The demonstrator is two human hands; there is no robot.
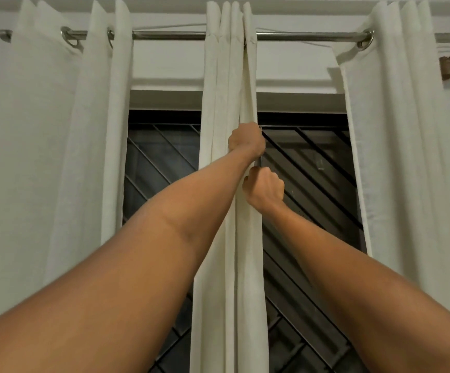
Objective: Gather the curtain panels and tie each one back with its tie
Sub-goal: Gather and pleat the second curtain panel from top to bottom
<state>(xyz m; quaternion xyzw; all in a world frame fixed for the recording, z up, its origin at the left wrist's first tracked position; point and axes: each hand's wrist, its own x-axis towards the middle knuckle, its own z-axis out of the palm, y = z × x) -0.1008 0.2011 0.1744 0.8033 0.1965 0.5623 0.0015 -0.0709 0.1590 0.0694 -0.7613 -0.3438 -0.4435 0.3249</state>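
Observation:
A cream middle curtain panel hangs bunched into narrow folds from a steel rod in front of the window. My left hand is closed around the panel's right-hand folds, well below the rod. Just under it, my right hand is closed on the same right edge of the panel. A left curtain panel and a right curtain panel hang wider on either side. No tie is visible in this view.
Behind the curtains is a dark window with a diagonal metal grille. A brown wall hook with a cord sits at the upper right. The white wall runs above the window frame.

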